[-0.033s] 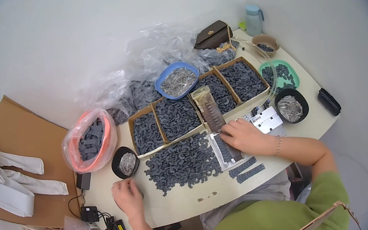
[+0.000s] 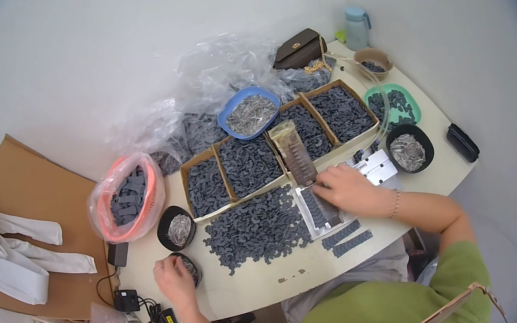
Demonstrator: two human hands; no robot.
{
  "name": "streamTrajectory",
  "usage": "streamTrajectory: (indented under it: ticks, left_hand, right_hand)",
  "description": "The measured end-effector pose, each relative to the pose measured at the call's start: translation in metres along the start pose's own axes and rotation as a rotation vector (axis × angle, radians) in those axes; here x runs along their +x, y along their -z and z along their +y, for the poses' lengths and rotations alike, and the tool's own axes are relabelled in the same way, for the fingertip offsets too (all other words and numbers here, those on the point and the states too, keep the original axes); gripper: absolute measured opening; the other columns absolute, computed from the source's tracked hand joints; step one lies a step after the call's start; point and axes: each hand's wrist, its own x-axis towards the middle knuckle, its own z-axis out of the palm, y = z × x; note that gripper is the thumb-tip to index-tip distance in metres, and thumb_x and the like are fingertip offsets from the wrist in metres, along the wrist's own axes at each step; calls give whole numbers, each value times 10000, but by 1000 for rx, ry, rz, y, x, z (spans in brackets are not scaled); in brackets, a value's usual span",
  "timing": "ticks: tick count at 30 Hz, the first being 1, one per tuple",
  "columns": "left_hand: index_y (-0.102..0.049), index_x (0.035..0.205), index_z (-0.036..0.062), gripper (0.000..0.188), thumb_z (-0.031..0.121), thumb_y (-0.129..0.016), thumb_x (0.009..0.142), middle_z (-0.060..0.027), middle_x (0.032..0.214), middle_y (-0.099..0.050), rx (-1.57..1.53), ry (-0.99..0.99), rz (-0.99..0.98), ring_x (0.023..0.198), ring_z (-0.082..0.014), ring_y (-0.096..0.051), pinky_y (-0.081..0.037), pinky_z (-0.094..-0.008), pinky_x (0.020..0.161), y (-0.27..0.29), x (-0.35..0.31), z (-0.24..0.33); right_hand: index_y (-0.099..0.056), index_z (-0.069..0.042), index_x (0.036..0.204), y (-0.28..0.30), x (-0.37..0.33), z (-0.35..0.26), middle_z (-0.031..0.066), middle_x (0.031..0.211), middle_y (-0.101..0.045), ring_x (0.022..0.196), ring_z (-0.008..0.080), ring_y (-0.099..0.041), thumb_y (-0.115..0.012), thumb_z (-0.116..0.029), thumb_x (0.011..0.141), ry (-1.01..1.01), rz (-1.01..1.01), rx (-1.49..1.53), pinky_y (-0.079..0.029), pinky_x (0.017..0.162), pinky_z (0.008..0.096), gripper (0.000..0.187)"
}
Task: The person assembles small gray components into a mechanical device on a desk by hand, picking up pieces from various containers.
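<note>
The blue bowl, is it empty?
No, the blue bowl is filled with small silvery metal pieces and sits behind the cardboard trays of dark parts.

A pale, curved table (image 2: 258, 284) carries a loose heap of dark grey parts (image 2: 252, 227) at its middle, with cardboard trays (image 2: 252, 162) of the same parts behind it. A blue bowl (image 2: 249, 114), black bowls (image 2: 409, 148) of small metal pieces, an orange basket (image 2: 128, 198), a brown purse (image 2: 298, 49) and crumpled clear plastic (image 2: 216, 73) also lie on it. Two short dark strips (image 2: 347, 239) rest near the front edge.
</note>
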Motion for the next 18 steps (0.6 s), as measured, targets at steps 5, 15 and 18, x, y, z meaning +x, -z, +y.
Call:
streamTrajectory:
  ticks: [5, 15, 18]
  left_hand:
    - [-648, 799, 4, 104, 61, -712, 740, -168, 792, -606, -50, 177, -298, 737, -348, -593, -470, -424, 691, 0, -16, -62]
    - [-585, 793, 10, 53, 41, -627, 782, -152, 820, -546, 201, 222, -311, 767, -332, -562, -454, -428, 687, 17, -2, -45]
    - [-573, 819, 7, 55, 59, -588, 811, -144, 810, -547, 166, 107, -237, 742, -323, -557, -455, -413, 679, 10, 2, -33]
  right_hand:
    - [-653, -44, 905, 46, -32, 45, 101, 793, -571, 781, 290, -583, -599, -63, 696, -353, 19, -110, -474, 687, 406, 216]
    - [-634, -73, 816, 83, -102, 78, 77, 834, -611, 828, 286, -617, -685, -48, 712, -779, -255, 14, -500, 691, 390, 119]
    - [-633, -60, 814, 88, -105, 75, 80, 859, -615, 822, 283, -614, -677, -29, 710, -783, -181, 29, -495, 697, 378, 117]
